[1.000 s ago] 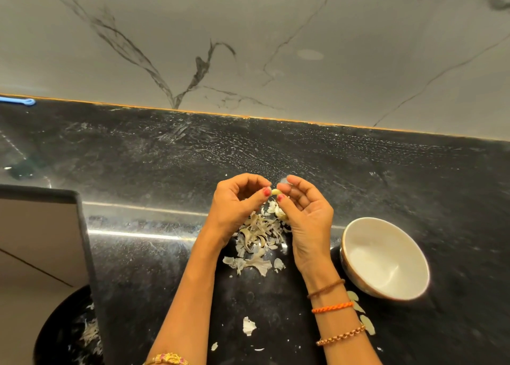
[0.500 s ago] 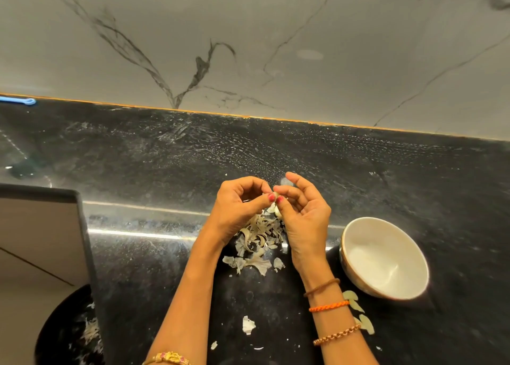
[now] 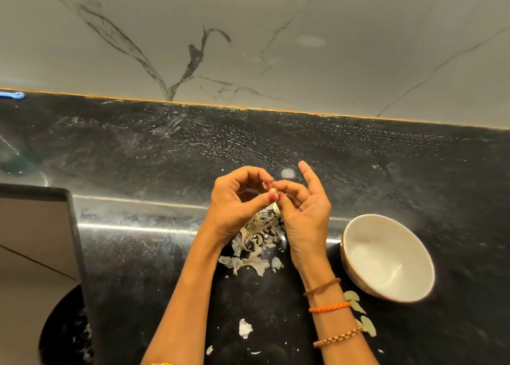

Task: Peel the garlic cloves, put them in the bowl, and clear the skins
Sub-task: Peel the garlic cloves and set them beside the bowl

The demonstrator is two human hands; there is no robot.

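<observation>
A small pale garlic clove (image 3: 273, 190) sits at the centre of the frame, pinched between the fingertips of both hands above the black bench (image 3: 358, 166). The left hand (image 3: 237, 199) comes in from the lower left, its fingers curled over in an arch and its thumb, with a red nail, pressing up against the clove from below. The right hand (image 3: 303, 213) meets it from the lower right, thumb and curled fingers closing on the same clove, while its index finger stands out straight toward the upper part of the frame. The clove lies right where the two sets of fingertips touch, just above and clear of the bench.

Directly under the hands, a loose pile of garlic skins (image 3: 259, 237) lies on the bench, partly hidden by the right palm. More scraps of skin (image 3: 244, 328) lie apart toward the bottom centre, between the forearms. Three cord and bead bracelets (image 3: 329, 308) ring the right wrist.

To the right of the hands, near the right wrist, stands a white bowl (image 3: 386, 257); nothing shows inside it. A few pale green pieces (image 3: 358, 309), too indistinct to name, lie on the bench just below the bowl, beside the bracelets. A marble-veined wall (image 3: 248, 33) fills the upper frame.
</observation>
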